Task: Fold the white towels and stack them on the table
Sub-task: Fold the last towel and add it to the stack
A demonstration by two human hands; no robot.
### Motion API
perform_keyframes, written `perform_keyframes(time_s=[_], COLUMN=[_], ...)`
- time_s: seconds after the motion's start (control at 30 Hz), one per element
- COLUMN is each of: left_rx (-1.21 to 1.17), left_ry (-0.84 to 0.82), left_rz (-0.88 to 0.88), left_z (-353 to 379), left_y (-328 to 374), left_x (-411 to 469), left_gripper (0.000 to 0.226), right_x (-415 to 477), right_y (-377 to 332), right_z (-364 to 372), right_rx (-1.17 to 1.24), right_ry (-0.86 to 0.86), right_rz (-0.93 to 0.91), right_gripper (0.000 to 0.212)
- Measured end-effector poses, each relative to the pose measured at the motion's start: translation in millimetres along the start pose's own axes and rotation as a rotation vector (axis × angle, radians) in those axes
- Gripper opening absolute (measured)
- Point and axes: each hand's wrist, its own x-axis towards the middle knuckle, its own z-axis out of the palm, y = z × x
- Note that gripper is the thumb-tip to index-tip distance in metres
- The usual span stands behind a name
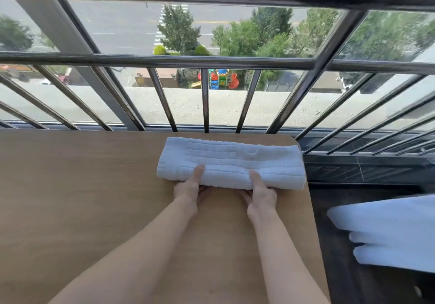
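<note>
A folded white towel (231,161) with a ribbed weave lies at the far right corner of the wooden table (82,198). My left hand (189,189) grips its near edge left of the middle, thumb on top and fingers tucked underneath. My right hand (261,196) grips the same edge further right in the same way. The towel's right end reaches the table's right edge.
A pile of white towels (388,235) lies off the table at the right, over a dark floor. A metal railing (204,99) and window stand just beyond the table's far edge. Bare tabletop stretches to the left.
</note>
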Motion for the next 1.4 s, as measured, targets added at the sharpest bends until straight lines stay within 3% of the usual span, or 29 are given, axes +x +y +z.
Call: perform_keyframes(time_s=[0.17,0.4,0.5,0.7,0.93,1.1,1.4], left_rx=[0.05,0.06,0.014,-0.045,-0.144,-0.234,-0.314], left_ry=[-0.04,-0.069,-0.075,0.001,0.154,0.284,0.325], left_rz=[0.145,0.257,0.328,0.474,0.582,0.625,0.849], left_z=[-7,-54,-93,-216,-404,-522,-648], left_y=[18,42,52,91,161,211,324], left_x=[-8,-29,-41,-56,-70,-80,-91], left_gripper=[0.077,0.089,0.083,0.045,0.033,0.043,0.027], right_x=[-14,-58,-83,-157,-272,-341,-431], right_y=[5,28,55,143,280,360,440], right_z=[6,24,41,99,193,267,398], right_rx=[0.038,0.05,0.001,-0.052,-0.117,-0.191,-0.139], right_ry=[-0.092,-0.172,-0.189,-0.286,-0.414,-0.538,-0.741], right_rz=[-0.067,-0.113,-0.127,-0.15,-0.144,-0.146,-0.224], right_gripper=[0.047,0.051,0.053,0.046,0.044,0.047,0.047])
